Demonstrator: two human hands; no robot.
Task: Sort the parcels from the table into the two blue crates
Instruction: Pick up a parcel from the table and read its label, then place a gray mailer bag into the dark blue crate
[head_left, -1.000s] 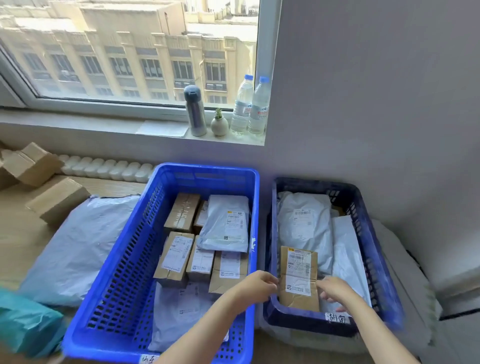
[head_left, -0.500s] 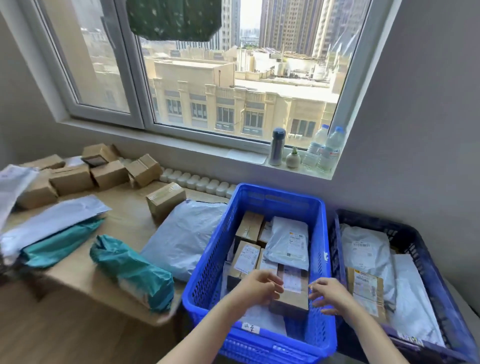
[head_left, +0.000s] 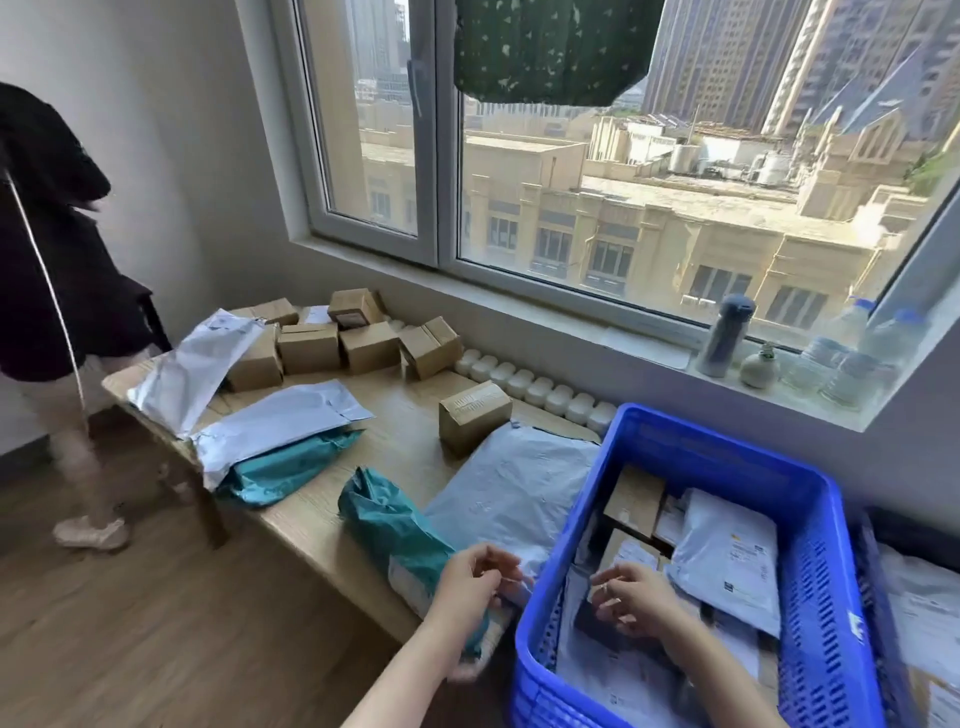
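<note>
Head view: I have both hands low in the frame. My left hand (head_left: 478, 582) hangs over the table's (head_left: 395, 436) near edge with its fingers curled in, right at the corner of the large grey mailer (head_left: 514, 488). The blur keeps me from telling whether it pinches that corner or only touches it. My right hand (head_left: 636, 603) is above the bright blue crate (head_left: 717, 441), fingers loosely curled and nothing in them.

That crate stands against the table's right end and holds brown boxes and grey mailers. The darker second crate (head_left: 904, 525) sits just beside it on the right, mostly cut off, with pale parcels inside.

On the table, a teal parcel (head_left: 395, 525) lies at the near edge, touching the grey mailer's left side and partly under my left wrist. One brown box (head_left: 472, 415) stands just behind the mailer. Toward the left end, two white mailers (head_left: 280, 421) overlap a second teal parcel (head_left: 291, 462), and a cluster of brown boxes (head_left: 311, 345) fills the far left corner.

Another person (head_left: 47, 234) stands past the table's left end.
</note>
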